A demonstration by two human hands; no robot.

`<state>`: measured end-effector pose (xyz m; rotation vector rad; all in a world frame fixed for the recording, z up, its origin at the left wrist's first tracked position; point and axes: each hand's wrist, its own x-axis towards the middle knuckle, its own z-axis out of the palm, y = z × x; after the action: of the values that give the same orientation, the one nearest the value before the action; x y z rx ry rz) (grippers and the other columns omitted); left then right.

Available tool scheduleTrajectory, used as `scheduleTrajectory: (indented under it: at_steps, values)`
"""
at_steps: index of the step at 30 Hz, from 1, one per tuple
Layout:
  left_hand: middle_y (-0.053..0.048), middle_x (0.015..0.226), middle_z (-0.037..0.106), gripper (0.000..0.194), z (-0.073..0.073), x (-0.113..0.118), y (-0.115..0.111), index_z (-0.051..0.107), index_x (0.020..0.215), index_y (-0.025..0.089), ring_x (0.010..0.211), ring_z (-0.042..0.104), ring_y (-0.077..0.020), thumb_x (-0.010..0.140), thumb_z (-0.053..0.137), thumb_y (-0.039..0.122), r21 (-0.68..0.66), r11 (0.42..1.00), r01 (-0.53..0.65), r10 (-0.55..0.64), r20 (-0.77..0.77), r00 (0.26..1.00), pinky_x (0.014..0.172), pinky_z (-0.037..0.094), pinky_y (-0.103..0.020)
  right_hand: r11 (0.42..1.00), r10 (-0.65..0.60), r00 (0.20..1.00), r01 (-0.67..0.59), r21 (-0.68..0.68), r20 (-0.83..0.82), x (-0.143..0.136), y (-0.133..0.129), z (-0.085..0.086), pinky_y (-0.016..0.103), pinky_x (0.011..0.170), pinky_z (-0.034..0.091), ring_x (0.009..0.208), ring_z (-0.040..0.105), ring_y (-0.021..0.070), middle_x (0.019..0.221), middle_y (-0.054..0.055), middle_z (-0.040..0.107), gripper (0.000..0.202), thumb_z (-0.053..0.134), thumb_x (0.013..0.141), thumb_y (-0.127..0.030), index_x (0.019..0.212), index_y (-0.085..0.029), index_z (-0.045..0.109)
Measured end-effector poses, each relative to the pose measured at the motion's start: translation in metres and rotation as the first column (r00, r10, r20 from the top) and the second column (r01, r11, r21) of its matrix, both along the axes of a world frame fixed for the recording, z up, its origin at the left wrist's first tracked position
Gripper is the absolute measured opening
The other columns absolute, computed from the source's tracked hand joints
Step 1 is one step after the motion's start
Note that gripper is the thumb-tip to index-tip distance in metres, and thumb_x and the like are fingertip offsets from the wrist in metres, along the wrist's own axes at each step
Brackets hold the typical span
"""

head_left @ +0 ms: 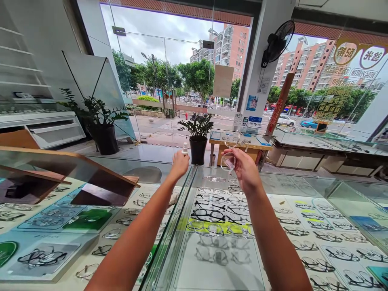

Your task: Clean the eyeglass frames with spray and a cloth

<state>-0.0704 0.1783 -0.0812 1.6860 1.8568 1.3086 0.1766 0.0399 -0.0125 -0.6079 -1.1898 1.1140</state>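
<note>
My left hand point(181, 164) is wrapped round a small white spray bottle point(185, 148), whose top sticks up above my fingers. In my right hand point(245, 167) is a pair of clear-framed eyeglasses point(228, 162), held up on edge between thumb and fingers. One lens hangs below my fingertips and the other rises above them. Both hands are raised over the far part of a glass display case point(212, 250), apart from each other. Rows of eyeglasses point(209, 215) lie inside the case beneath them.
A tilted wooden-edged mirror point(103, 190) stands on the counter at left. Beyond the case are potted plants point(197, 147) point(104, 137), a wooden table point(248, 151) and further display cases point(306, 149). A black wall fan point(277, 42) hangs on the pillar by the glass front.
</note>
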Motion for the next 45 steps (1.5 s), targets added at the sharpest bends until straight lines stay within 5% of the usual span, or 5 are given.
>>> scheduleTrajectory:
  at_steps: [15,31,39,42,45]
  values:
    - [-0.004,0.086,0.076,0.016,-0.056,-0.048,0.021,0.071,0.080,0.020,0.087,0.070,-0.0237,0.068,0.081,0.021,-0.370,0.925,0.089,-0.225,-0.343,0.912,0.076,0.047,-0.029,0.999,-0.027,0.996,0.024,0.040,0.081,-0.004,-0.002,-0.002,0.034,0.076,0.054,0.092,0.069,0.0207,0.106,0.005,0.081,0.023,0.072,0.091,-0.047,0.094,-0.027,0.081]
    - [-0.013,0.102,0.080,0.026,-0.066,-0.044,0.020,0.073,0.086,0.018,0.099,0.074,-0.0311,0.065,0.088,0.019,-0.461,0.887,0.022,-0.267,-0.473,0.839,0.082,0.053,-0.034,0.994,-0.048,0.992,0.036,0.098,0.118,-0.003,-0.001,-0.002,0.037,0.076,0.056,0.097,0.070,0.0227,0.109,0.006,0.079,0.021,0.068,0.095,-0.045,0.095,-0.027,0.079]
    - [-0.023,0.139,0.068,0.079,-0.020,-0.039,-0.015,0.056,0.137,0.014,0.120,0.069,-0.0332,0.070,0.092,0.035,-0.402,0.911,-0.094,-0.152,-0.539,0.829,0.088,0.053,-0.034,0.998,-0.034,0.997,0.030,0.058,0.068,0.002,-0.003,0.000,0.033,0.073,0.057,0.091,0.070,0.0195,0.106,0.005,0.080,0.020,0.070,0.094,-0.044,0.095,-0.028,0.081]
    - [-0.019,0.147,0.064,0.067,0.008,-0.037,-0.045,0.052,0.143,0.020,0.131,0.063,-0.0313,0.086,0.077,0.044,-0.302,0.946,-0.114,-0.089,-0.584,0.807,0.097,0.050,-0.035,0.999,-0.035,0.999,0.034,0.028,0.035,0.005,-0.005,0.003,0.029,0.068,0.055,0.083,0.068,0.0168,0.102,0.004,0.081,0.019,0.072,0.092,-0.042,0.094,-0.026,0.082]
    - [-0.011,0.125,0.076,0.034,0.010,-0.033,-0.077,0.068,0.119,0.025,0.120,0.069,-0.0298,0.089,0.073,0.041,-0.322,0.941,-0.100,-0.133,-0.627,0.768,0.097,0.050,-0.036,0.999,-0.037,0.999,0.036,0.033,0.021,0.007,-0.009,0.006,0.030,0.069,0.056,0.085,0.069,0.0174,0.101,0.005,0.081,0.020,0.074,0.090,-0.044,0.092,-0.026,0.082]
